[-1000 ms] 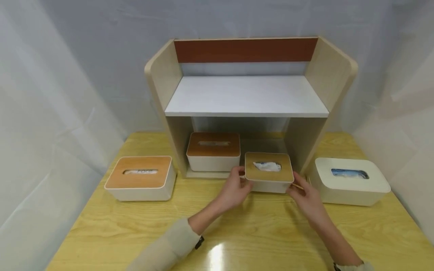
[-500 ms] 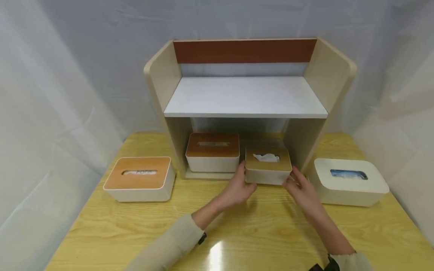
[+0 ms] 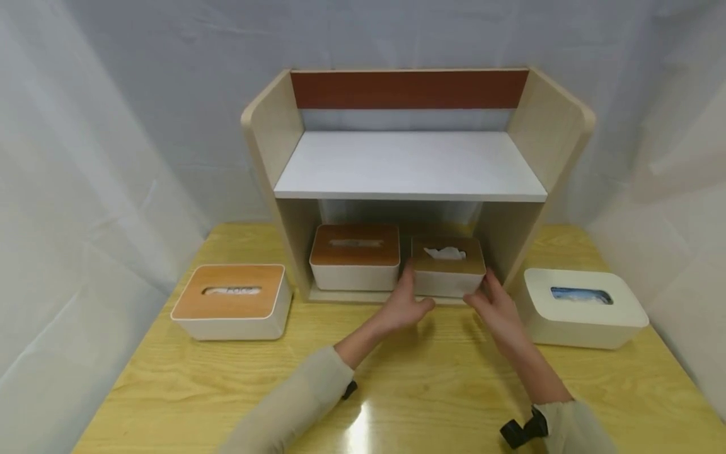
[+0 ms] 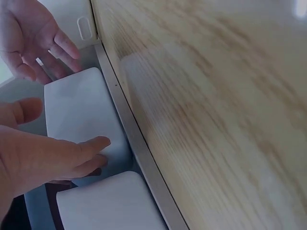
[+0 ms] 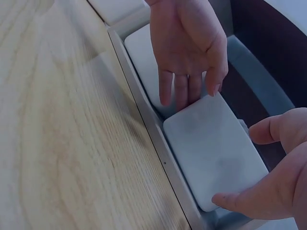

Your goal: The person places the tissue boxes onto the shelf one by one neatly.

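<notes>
Rearward displacement since one second earlier: a small rectangular tissue box with a white body and tan wood-look lid [image 3: 448, 284] has shifted from the front edge of a two-tier beige wooden shelf unit [image 3: 558, 132] into its lower compartment; both hands have travelled with it. Tissue box position: between the hands, right of a larger white rectangular box with a reddish-brown lid [image 3: 356, 277].

Left hand [image 3: 397, 306]: positioned at the left side of the tissue box, fingers extended in the gap between the two boxes, thumb forward of the front face. Right hand [image 3: 501, 312]: positioned at the right side, fingers extended, thumb likewise forward. Hands are apart, flanking the box; neither is curled around it. Forearms converge from the lower left and lower right.

Outside the shelf unit, a white box with an orange-brown lid [image 3: 229, 296] rests at left and a cream rectangular box [image 3: 590, 321] at right, both on the yellow wood-grain desk [image 3: 454, 391].
</notes>
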A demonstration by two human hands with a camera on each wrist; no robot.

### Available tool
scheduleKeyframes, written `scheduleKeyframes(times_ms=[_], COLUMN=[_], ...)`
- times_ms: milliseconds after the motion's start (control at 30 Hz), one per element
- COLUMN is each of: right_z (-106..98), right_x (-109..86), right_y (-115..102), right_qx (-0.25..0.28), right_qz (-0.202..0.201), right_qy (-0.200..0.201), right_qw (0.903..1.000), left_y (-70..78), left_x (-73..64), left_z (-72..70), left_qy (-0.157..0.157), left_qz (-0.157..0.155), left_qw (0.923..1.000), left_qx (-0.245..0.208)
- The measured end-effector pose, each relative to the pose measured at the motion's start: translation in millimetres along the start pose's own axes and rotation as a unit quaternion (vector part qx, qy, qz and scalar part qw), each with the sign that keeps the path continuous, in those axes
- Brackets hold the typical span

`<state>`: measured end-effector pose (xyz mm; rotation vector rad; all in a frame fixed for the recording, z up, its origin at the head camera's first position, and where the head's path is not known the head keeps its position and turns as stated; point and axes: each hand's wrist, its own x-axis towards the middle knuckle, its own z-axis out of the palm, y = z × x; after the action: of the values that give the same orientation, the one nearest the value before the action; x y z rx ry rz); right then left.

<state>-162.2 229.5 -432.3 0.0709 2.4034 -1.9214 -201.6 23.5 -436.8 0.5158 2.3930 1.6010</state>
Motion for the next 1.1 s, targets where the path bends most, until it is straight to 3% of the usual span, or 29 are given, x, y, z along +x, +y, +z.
scheduleKeyframes(times_ms=[367, 733, 1000, 1100], right_z=[0.9, 1.9, -2.0, -5.4], right_x=[18.4, 24.2, 17.7, 10.6], right_y=[1.3, -0.8, -0.1, 1.1], right_qx=[0.016, 0.047, -0.006, -0.034], right_qz=[0.004, -0.009, 0.015, 0.021], right_qy=[0.017, 0.014, 0.017, 0.014], right_qw=[0.9997, 0.9988, 0.9997, 0.9991], left_y=[-3.9, -1.4, 0.4, 1.0], left_x=[14.2, 15.6, 10.5, 5.2], left_z=[5.6, -0.3, -6.2, -8.8], left_qy=[0.015, 0.005, -0.008, -0.018], left_qz=[-0.002, -0.004, -0.010, 0.002], left_qw=[0.9999, 1.0000, 0.9999, 0.9998], left_qx=[-0.003, -0.002, -0.002, 0.009])
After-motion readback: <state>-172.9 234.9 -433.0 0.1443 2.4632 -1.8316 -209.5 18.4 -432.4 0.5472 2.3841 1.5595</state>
